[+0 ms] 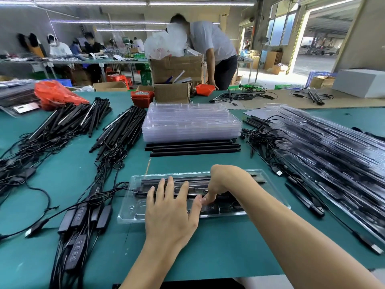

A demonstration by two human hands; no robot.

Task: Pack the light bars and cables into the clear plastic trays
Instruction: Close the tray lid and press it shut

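Note:
A clear plastic tray (133, 213) lies on the green table in front of me, with black light bars (193, 182) and a black controller (210, 209) in its slots. My left hand (170, 207) lies flat on the tray, fingers straight and spread over the bars. My right hand (223, 182) bends down from above and presses its fingertips onto the controller and cable beside my left thumb. A stack of empty clear trays (191, 122) stands behind, with loose black bars (193, 149) lying in front of it.
Bundles of black bars with cables (116, 142) and inline controllers (83, 217) lie at left. Filled trays (325, 155) are piled at right. Cardboard boxes (173, 80), red bins (141, 98) and a person stand at the far table edge.

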